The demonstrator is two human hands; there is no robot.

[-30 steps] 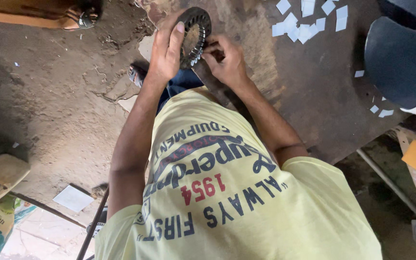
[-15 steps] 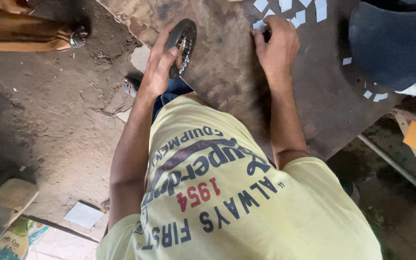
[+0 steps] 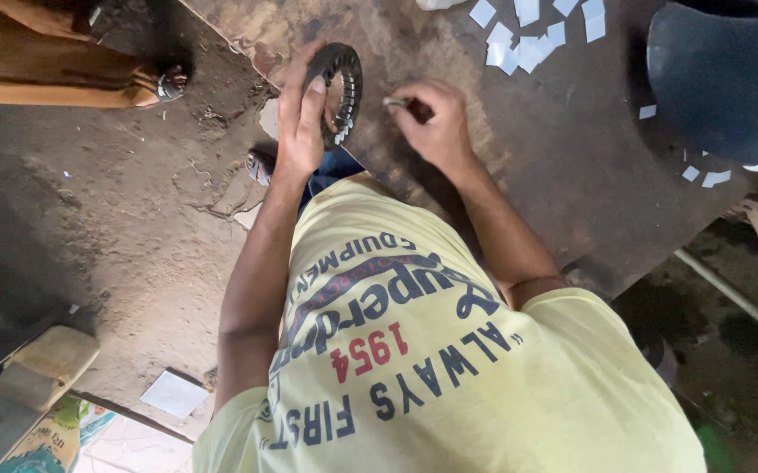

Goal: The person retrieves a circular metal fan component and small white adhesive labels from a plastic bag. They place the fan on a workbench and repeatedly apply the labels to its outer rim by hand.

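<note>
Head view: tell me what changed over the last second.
The right hand left the dark slotted ring, reached out to the white paper slips on the table half a second ago, and has come back toward the ring, its fingers pinching something small. The left hand kept hold of the ring at the table edge throughout.

The left hand point(image 3: 302, 118) covers part of the dark slotted metal ring point(image 3: 341, 86). What the right hand point(image 3: 432, 127) pinches is too small to tell. The dark rounded object point(image 3: 729, 74) at the brown worktable's point(image 3: 563, 175) far right corner is cut off by the frame.
</note>
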